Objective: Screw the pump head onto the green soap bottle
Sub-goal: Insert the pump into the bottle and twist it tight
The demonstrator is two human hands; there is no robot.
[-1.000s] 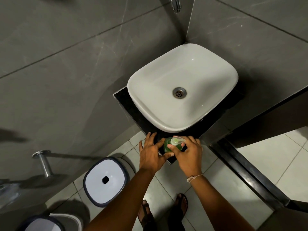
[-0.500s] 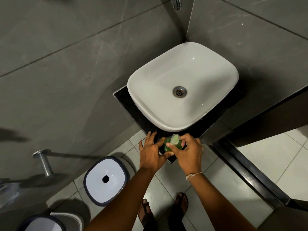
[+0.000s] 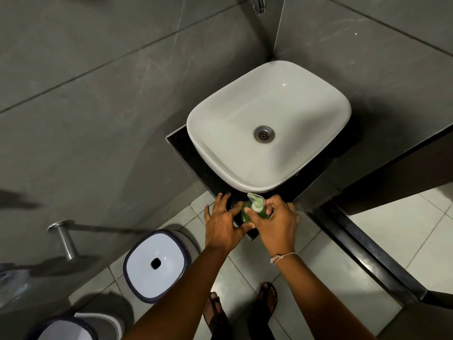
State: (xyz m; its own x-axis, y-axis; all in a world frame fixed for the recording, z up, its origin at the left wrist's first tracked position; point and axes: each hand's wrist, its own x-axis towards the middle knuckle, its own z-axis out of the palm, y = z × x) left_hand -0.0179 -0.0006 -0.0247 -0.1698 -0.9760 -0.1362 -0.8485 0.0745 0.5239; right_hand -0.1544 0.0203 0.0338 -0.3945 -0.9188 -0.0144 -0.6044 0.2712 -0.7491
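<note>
Green soap bottle [image 3: 246, 214] stands upright on the front corner of the black counter [image 3: 196, 165], just in front of the white sink [image 3: 245, 114], near the counter's edge; my hands are on either side of it.

Left hand [image 3: 224, 224]: fingers spread fairly wide, thumb and forefinger braced against the bottle's left side; loose steadying hold rather than a full wrap; remaining fingers rest on the counter top beside it.

Right hand [image 3: 277, 224]: fingers curled in around the top of the bottle, thumb and fingertips closed on the collar of the pump head [image 3: 257, 202]; grip is snug on the collar, palm sits to the right of the bottle and hides its right side; thin cord bracelet [image 3: 282, 256] on that wrist.

Pump head: pale, sits on the bottle neck, nozzle points away from me toward the sink rim; can't tell how far down the thread it sits, my fingers cover the joint.

Around: drain [image 3: 264, 134] in the middle of the sink; grey tiled wall [image 3: 98, 106] to the left with a metal bar [image 3: 64, 238] sticking out; white bin with dark rim [image 3: 157, 265] on the floor below my left forearm; my feet in dark sandals [image 3: 268, 296] on the pale floor tiles.
</note>
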